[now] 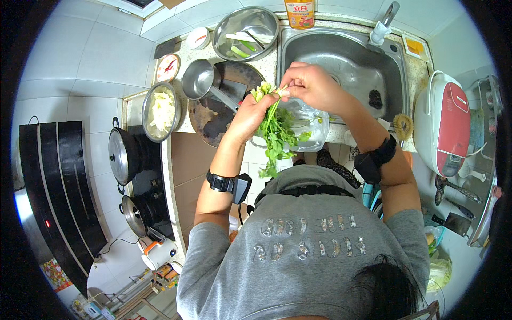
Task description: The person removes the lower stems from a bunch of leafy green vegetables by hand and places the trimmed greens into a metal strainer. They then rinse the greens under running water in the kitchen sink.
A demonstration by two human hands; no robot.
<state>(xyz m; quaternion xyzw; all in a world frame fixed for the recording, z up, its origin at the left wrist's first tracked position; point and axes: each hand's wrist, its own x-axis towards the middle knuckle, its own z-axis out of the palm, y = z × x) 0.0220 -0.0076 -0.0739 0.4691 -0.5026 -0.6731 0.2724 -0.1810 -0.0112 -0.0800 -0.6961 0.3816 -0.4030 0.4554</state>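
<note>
My left hand (252,116) is closed around a bunch of leafy green herbs, which look like cilantro (276,132). The pale stem ends point up toward the sink and the leaves hang down toward my waist. With thumb and fingertips my right hand (306,86) pinches a stem end of the bunch, close to the left thumb. Under the leaves and right hand lies a clear plastic bag or container (312,128) at the counter's front edge. Left of the bunch, a round dark cutting board (212,116) carries a cleaver (233,91), partly covered by a metal ladle (200,80).
A steel sink (360,52) with a faucet (384,26) lies behind my right hand. Steel bowls hold scallion pieces (240,52) and pale shredded vegetable (162,110). Lidded pans (120,156) stand on the stove at left; a rice cooker (444,124) is at right.
</note>
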